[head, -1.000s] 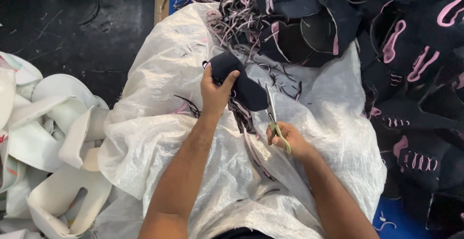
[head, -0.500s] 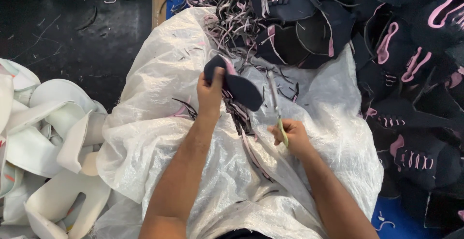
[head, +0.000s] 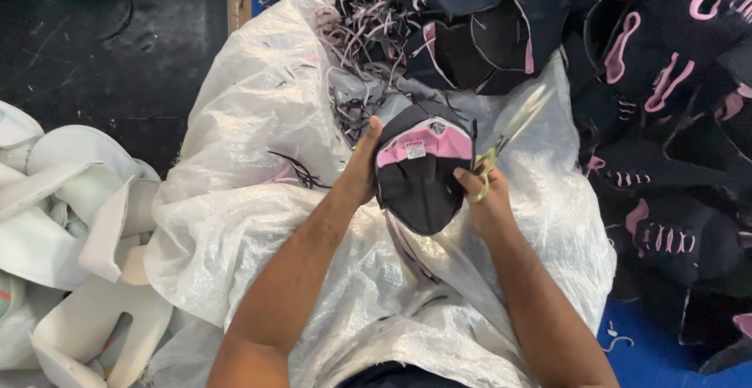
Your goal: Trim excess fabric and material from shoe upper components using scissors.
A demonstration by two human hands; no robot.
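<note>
Shoe upper (head: 423, 172), navy with pink lining, now turned open-side up and lifted above white plastic sheet (head: 258, 200), unlike a moment earlier. Clamped at its edge by left hand (head: 362, 170); right hand (head: 487, 204) closed around scissors (head: 501, 141), blades raised, thumb touching upper.

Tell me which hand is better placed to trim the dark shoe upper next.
Right: the right hand holds the scissors beside the dark shoe upper, while the left hand grips it.
</note>
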